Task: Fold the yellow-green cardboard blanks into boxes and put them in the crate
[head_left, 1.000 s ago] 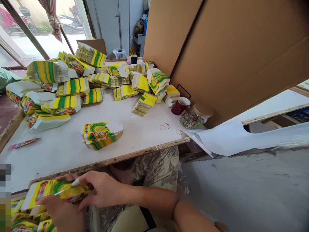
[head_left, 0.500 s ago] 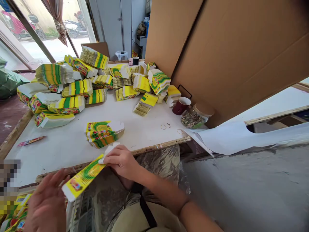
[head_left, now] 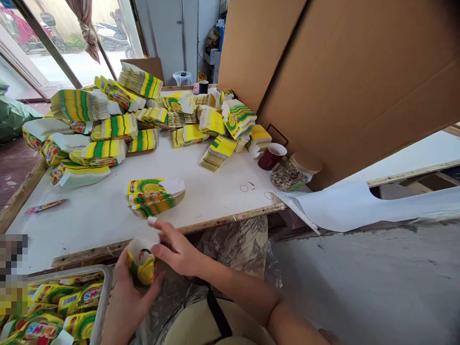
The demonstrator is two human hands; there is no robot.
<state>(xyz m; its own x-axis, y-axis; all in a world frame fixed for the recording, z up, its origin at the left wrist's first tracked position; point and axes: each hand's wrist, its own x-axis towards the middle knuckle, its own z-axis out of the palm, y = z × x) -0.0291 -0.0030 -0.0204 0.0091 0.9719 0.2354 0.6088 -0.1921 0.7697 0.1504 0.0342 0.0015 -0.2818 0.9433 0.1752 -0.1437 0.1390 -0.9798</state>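
Observation:
My left hand (head_left: pixel 131 292) is wrapped around a small yellow-and-green carton (head_left: pixel 143 270), which is squared out with its white inside facing up. At the carton's upper right edge is my right hand (head_left: pixel 176 249), its index finger and thumb apart. The thumb appears to touch the rim; a white covering sits on the index fingertip. Just beyond, on the table, lies a stack of flattened cartons (head_left: pixel 153 194) of the same print. Below the left hand, a white tray (head_left: pixel 107 292) holds several filled-looking yellow cartons (head_left: pixel 77 299).
Many bundles of flattened cartons (head_left: pixel 115 127) cover the back of the white table (head_left: pixel 212 191). A dark red mug (head_left: pixel 268 159) and a wood-lidded jar (head_left: pixel 291 175) stand at right beside a tall cardboard sheet (head_left: pixel 341 72). A pen-like wrapped item (head_left: pixel 46 206) lies at left.
The flat carton has been opened into a box and is now in my left hand, which came in from the left. My right hand has loosened its pinch on it. The tray shows more fully.

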